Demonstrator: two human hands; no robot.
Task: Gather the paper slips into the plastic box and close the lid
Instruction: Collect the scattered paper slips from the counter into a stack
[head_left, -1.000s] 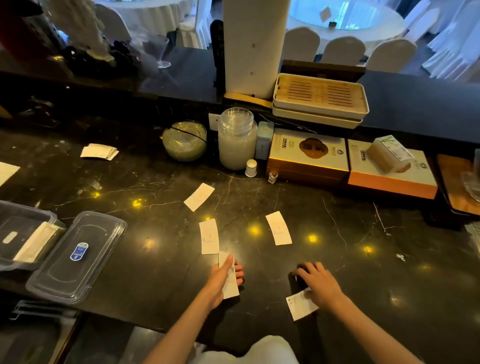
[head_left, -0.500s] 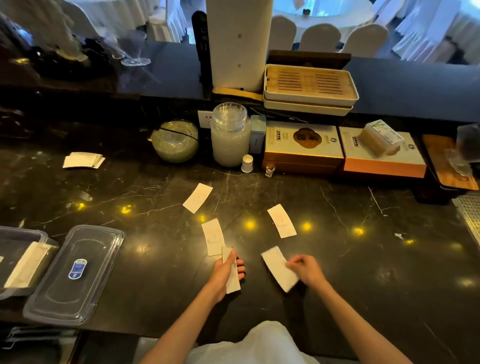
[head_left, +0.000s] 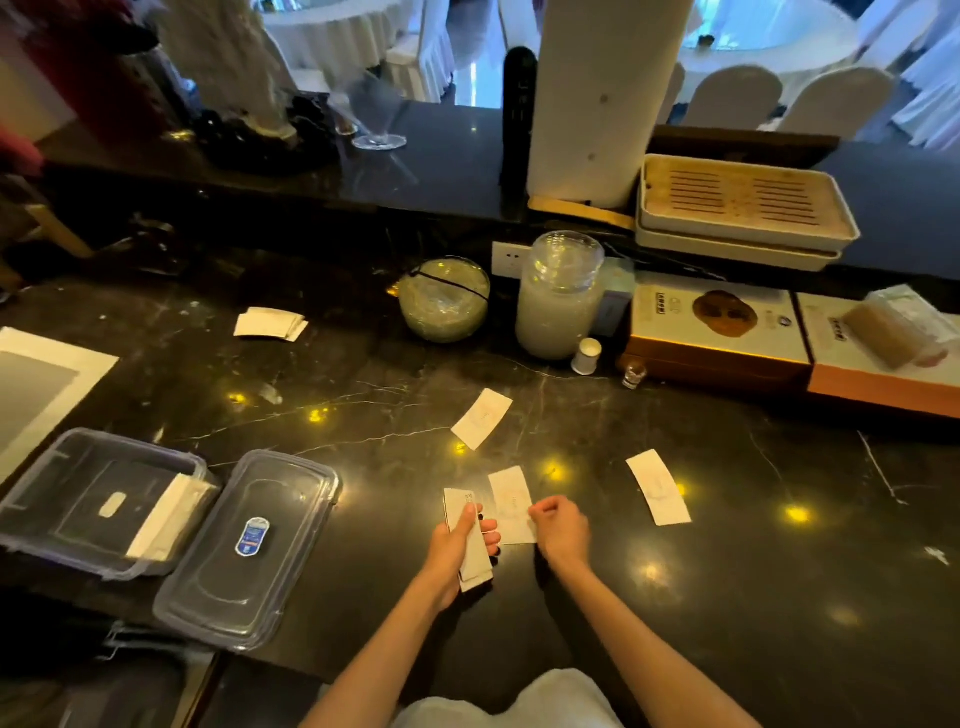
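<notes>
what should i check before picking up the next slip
1. Left hand grips the gathered slips: ok.
2. Right hand free to pinch; it rests at the nearest slip, grasp on it: cannot tell.
3. Other loose slips, one farther back and one to the right, lie flat and unobstructed: ok.
4. Plastic box open, some slips already inside: ok.
5. Lid off, lying beside the box: ok.
6. Small stack of slips far left not gathered yet: not ok.
</notes>
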